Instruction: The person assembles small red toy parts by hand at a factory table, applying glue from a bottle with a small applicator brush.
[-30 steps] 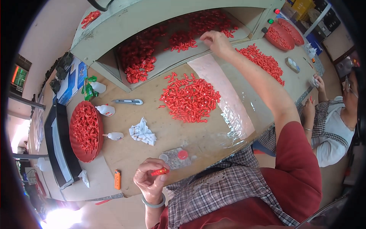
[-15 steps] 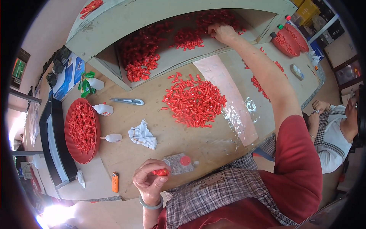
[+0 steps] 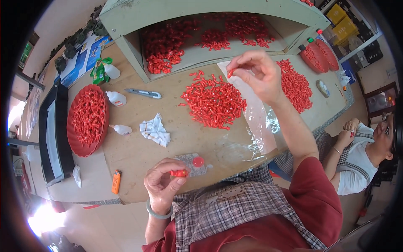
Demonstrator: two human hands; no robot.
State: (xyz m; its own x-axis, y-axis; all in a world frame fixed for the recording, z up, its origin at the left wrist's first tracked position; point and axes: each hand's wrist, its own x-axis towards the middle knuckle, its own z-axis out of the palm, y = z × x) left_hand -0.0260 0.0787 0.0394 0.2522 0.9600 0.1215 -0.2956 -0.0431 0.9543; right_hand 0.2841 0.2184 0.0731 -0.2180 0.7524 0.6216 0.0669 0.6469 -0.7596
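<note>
"While I watch from my seat far away, I want to know what the two hands are holding. Can you see?"

"Yes. The left hand (image 3: 158,185) has its fingers (image 3: 168,163) pinched on a first red piece (image 3: 179,172). It is low down, near the front edge of the worktop (image 3: 124,155). The right hand (image 3: 264,77) is up higher, and its fingers pinch a second red piece (image 3: 230,73). That one is in front of the green cabinet (image 3: 218,11), by the big red heap (image 3: 214,103) in my view."

"How far along is it, do you think?"

"Part way, I'd say. Each hand has its piece, but the two pieces are well apart and not joined. Lots more lie loose: the big heap, another heap (image 3: 296,90) to the right, and piles (image 3: 161,56) inside the cabinet. The red dish (image 3: 86,151) on the left has many red bits (image 3: 89,115) too. I can't tell if those are finished."

"Which way do our two point?"

"The left one lies almost flat. Its long way runs side to side, and one end pokes out to the right. The right one is mostly covered. The bit I see slants down and a little left. I can't tell front from back on either."
</note>
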